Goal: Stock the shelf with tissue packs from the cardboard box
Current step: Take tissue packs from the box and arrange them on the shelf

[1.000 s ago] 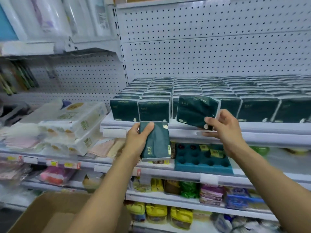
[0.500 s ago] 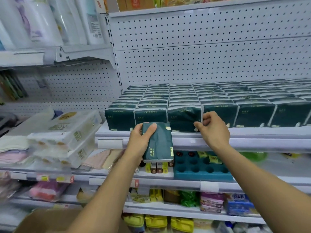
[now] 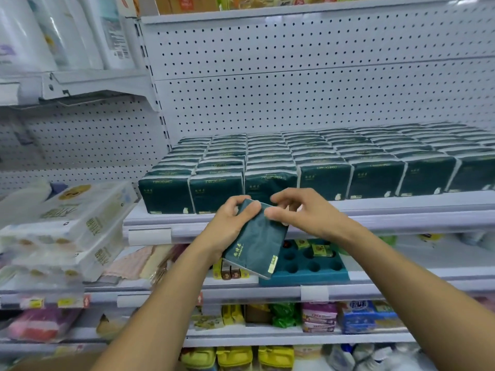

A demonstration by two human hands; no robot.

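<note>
Dark green, plastic-wrapped, the tissue pack sits tilted in my left hand, just in front of the shelf edge and below the front row of shelved packs. My left fingers curl over its upper left corner, with the thumb on its face. My right hand hovers at the pack's top right corner, fingers bent, the thumb touching or nearly touching the wrapper; I cannot tell whether it grips. Behind and below the pack lies a teal tray on the lower shelf.
</note>
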